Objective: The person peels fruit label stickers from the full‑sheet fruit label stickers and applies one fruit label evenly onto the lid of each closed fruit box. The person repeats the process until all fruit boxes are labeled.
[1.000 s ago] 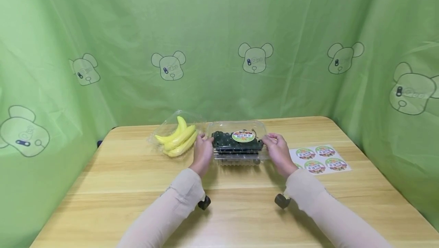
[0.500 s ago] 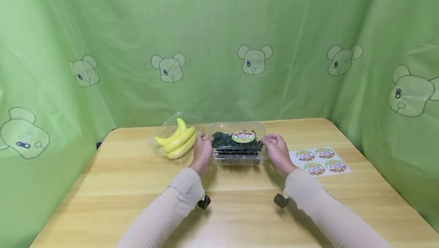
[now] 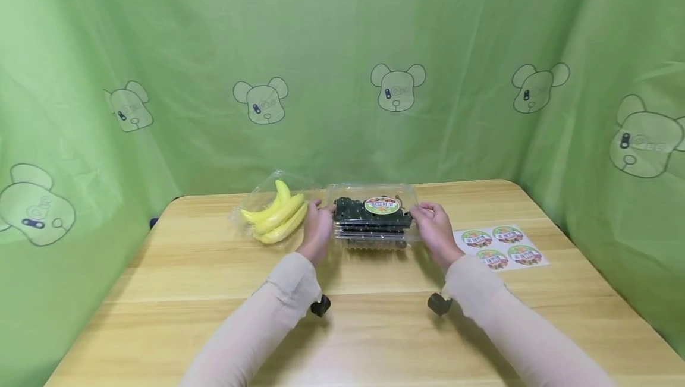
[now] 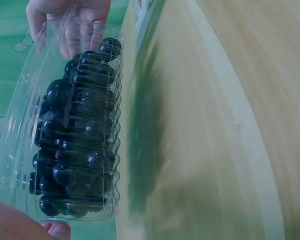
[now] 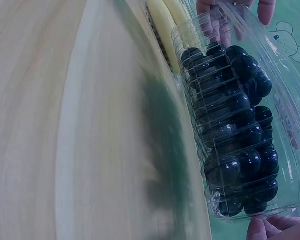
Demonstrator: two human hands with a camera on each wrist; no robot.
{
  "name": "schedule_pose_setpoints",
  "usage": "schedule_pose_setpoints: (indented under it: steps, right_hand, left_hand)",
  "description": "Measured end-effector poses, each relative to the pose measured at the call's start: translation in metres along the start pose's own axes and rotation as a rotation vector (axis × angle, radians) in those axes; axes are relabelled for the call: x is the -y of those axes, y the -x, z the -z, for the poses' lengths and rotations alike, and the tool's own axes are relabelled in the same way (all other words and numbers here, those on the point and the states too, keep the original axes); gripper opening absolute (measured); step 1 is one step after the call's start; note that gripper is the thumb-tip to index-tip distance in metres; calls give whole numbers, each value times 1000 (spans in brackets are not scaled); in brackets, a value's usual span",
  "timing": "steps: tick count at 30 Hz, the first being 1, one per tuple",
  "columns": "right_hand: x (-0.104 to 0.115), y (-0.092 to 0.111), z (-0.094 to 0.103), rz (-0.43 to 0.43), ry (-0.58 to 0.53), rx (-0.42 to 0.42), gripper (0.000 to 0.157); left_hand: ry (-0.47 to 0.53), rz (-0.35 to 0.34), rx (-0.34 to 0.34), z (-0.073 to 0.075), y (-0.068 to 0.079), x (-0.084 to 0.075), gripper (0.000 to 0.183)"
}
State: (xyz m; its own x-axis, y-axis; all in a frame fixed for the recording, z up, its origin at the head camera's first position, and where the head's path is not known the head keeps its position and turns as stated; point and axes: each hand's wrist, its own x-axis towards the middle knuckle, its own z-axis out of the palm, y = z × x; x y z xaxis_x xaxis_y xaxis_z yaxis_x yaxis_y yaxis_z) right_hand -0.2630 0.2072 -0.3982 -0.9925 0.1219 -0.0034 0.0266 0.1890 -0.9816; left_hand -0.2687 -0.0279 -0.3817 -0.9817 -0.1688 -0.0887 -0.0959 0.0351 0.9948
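Note:
A clear plastic clamshell box (image 3: 374, 235) of dark grapes (image 4: 65, 130) is held between both hands in the head view. An oval fruit sticker (image 3: 382, 205) is on its lid. My left hand (image 3: 318, 227) grips the left end, and my right hand (image 3: 436, 232) grips the right end, thumbs up by the lid's rim. Both wrist views show a gap between the ribbed bottom of the box and the table, with a shadow beneath. The lid lies closed over the grapes.
Yellow bananas (image 3: 278, 214) in a clear wrapped pack lie left of the left hand. A white sheet of oval stickers (image 3: 507, 247) lies to the right, partly behind the right hand. A green curtain (image 3: 332, 137) stands behind the wooden table (image 3: 369, 327).
Both hands have raised the grape box slightly and shifted it a little to the right. The bananas and sticker sheet have stayed in place.

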Motion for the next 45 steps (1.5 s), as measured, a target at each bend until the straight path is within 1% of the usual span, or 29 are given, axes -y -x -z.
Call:
schedule_pose_setpoints:
  steps: [3,10,20,26,29,33,36,40,45]
  right_hand:
    - [2,-2,1,-1,6,1,58]
    - [3,-7,2,15,-5,-9,59]
    - [-1,-13,3,13,33,-7,61]
    - [0,-16,6,6,59,-1,64]
    - [2,-16,8,11,83,-18,64]
    - [3,-18,8,20,98,-39,61]
    - [3,-18,8,18,95,-48,58]
    - [5,-18,10,32,46,-33,55]
    - [7,-18,14,82,-20,41,55]
  left_hand:
    - [-9,8,4,-1,-2,-1,58]
    - [-44,35,41,-1,-3,-8,60]
    - [-48,46,59,-3,-5,-10,57]
    - [-49,25,52,-3,-8,-12,49]
    - [-69,16,52,-3,-9,-15,43]
    - [-75,-1,44,-4,-10,-17,39]
    - [-78,-13,41,-5,-10,-18,39]
    - [-87,-15,49,-5,-12,-19,38]
    - [-67,-14,58,-3,-14,-20,37]
